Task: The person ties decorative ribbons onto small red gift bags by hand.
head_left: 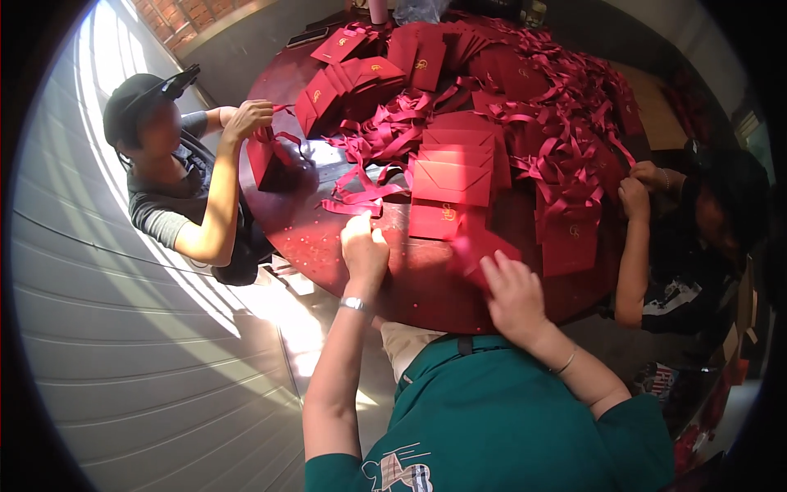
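Observation:
My left hand [365, 250] is at the near left part of the round table, its fingertips closed at the near end of a dark pink ribbon [352, 206]. A flat red paper gift bag [479, 244], blurred by motion, lies tilted at the fingers of my right hand [516, 297]. My right thumb and fingers are on its near edge; the underside of that grip is hidden. Just beyond, a stack of folded red gift bags [452, 176] overlaps in a row, and the nearest one bears a gold emblem.
The round dark red table [393, 283] carries many more bags [348, 86] and a heap of tangled ribbons [574, 107]. On the left a person [164, 180] handles an upright red bag [266, 156]. A second person [689, 238] pulls at a ribbon on the right.

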{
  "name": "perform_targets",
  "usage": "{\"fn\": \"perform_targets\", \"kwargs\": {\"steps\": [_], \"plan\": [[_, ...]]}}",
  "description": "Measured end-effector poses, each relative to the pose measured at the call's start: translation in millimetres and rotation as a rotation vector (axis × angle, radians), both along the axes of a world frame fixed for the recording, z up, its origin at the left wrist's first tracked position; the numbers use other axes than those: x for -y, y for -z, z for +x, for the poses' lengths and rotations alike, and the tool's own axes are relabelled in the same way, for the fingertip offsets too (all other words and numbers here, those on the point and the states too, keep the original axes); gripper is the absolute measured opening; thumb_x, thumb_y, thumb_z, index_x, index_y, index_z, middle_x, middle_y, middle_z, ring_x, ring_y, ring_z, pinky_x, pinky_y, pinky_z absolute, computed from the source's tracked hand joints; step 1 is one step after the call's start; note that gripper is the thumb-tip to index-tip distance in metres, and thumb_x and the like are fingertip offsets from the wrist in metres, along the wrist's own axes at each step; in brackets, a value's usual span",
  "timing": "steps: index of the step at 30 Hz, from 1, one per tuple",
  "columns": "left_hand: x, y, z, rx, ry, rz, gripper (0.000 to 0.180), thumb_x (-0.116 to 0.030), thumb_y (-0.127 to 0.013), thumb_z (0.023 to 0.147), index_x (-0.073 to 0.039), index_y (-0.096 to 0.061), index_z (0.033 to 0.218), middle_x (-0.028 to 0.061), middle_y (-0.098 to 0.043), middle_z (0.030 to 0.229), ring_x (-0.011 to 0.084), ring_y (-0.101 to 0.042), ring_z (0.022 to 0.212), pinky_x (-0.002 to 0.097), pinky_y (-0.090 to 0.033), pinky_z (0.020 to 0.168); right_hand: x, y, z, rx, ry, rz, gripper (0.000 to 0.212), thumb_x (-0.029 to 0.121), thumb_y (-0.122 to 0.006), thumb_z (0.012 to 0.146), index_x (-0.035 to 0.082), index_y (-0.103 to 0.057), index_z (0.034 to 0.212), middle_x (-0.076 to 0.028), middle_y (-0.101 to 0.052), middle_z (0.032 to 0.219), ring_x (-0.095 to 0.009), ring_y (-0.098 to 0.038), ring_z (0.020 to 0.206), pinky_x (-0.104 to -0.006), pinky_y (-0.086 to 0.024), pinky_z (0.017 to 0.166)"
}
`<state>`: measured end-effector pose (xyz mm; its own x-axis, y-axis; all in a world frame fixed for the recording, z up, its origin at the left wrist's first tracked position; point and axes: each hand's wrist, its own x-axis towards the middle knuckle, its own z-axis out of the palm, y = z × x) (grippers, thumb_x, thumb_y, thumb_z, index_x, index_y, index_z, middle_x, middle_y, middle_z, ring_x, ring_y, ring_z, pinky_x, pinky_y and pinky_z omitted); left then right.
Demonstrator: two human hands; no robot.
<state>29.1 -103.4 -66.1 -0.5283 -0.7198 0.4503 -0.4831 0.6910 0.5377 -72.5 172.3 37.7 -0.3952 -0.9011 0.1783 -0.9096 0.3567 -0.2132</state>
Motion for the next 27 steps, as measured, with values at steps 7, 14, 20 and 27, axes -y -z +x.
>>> {"fn": "perform_targets", "kwargs": {"steps": [7,14,20,27], "plan": [[46.7,-12.6,-14.9,0.324,-0.011,0.070,0.018,-0.009,-0.069,0.075,-0.009,-0.063,0.092,0.0123,-0.059,0.095,0.0353,-0.055,0.099,0.0447,-0.045,0.088,3.8,26.2,10.6,0.161,-0.113,0.182,0.064,0.029,-0.073,0.078,0.004,-0.050,0.132,-0.021,-0.046,0.138,-0.038,-0.040,0.131,-0.0509,-0.031,0.107],[55.3,-60.1,-7.9,0.076,0.085,-0.126,0.024,-0.023,-0.077,0.072,-0.009,-0.058,0.067,0.0060,-0.059,0.075,0.0291,-0.056,0.081,0.0428,-0.041,0.071,11.4,15.0,-3.2,0.391,-0.049,0.072,0.048,0.023,-0.066,0.083,0.002,-0.057,0.124,-0.020,-0.054,0.132,-0.035,-0.048,0.125,-0.0455,-0.036,0.104],[62.1,-124.7,-9.6,-0.635,0.234,0.960,0.023,-0.024,-0.064,0.094,-0.007,-0.057,0.080,0.0042,-0.063,0.067,0.0119,-0.061,0.058,0.0231,-0.048,0.052,46.3,-2.3,-11.1,0.597,-0.139,-0.198,0.033,0.013,-0.064,0.085,-0.001,-0.063,0.115,-0.019,-0.065,0.113,-0.030,-0.062,0.106,-0.0366,-0.050,0.090],[-14.1,-147.0,-26.5,-1.046,0.181,1.235,0.025,-0.027,-0.061,0.096,-0.004,-0.051,0.096,0.0086,-0.065,0.080,0.0175,-0.064,0.064,0.0280,-0.054,0.059,90.8,-11.8,20.2,1.105,-0.184,-0.265,0.043,0.023,-0.058,0.094,0.000,-0.052,0.130,-0.014,-0.064,0.115,-0.024,-0.064,0.099,-0.0360,-0.050,0.086]]}}
